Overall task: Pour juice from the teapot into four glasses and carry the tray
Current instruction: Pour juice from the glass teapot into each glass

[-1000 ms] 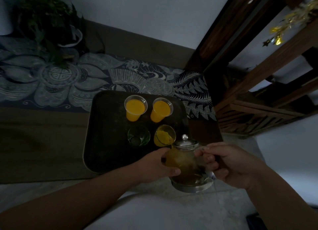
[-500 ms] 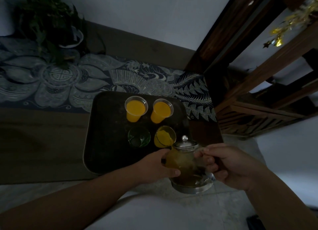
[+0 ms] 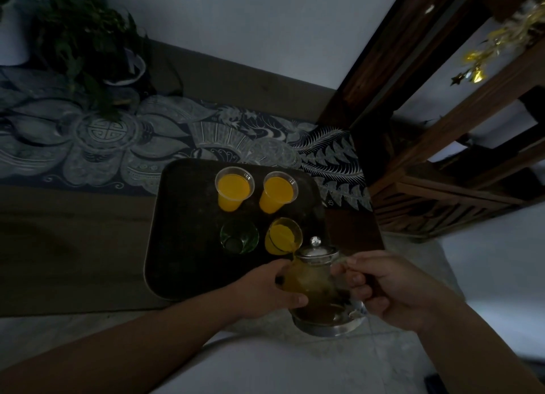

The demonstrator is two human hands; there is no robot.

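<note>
Your left hand wraps the side of the glass teapot, fingers and thumb curled round its belly to steady it. The teapot is tipped forward over the near right corner of the dark tray, which sits on the worktop at its right end, partly over a patterned runner.

On the tray, reading from the left: the far-left glass is full of orange juice, and below it the near-left glass looks empty, showing only green and dark through its base. Next, the far-right glass is full as well. The near-right glass is part filled, and a thin stream of juice runs from the spout into it, so you are on the third pour.

Your right hand grips the teapot's handle side, fingers curled; the handle itself is hidden under them.

By my reckoning two glasses are done, one is under way, and one is untouched. After that, the teapot must be set down and the tray lifted. Juice remains in the teapot; whether enough for the last glass I cannot tell.
</note>
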